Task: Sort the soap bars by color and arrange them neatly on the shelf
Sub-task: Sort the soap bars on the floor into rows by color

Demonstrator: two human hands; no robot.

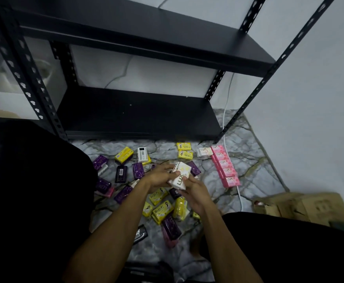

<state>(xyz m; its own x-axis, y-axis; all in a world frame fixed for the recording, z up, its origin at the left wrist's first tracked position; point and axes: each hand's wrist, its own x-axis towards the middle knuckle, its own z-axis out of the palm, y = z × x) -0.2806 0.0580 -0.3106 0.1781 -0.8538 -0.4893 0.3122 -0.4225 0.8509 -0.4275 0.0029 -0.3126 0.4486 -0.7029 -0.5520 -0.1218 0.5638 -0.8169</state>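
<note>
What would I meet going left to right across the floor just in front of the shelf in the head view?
Yellow soap bar → white bar showing its barcode → two stacked yellow bars → white LUX bar → row of pink LUX bars → white cable.

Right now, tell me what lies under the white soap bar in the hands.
Under the white soap bar, held by the left hand and right hand, lie yellow bars and a purple bar; anything directly beneath is hidden.
</note>
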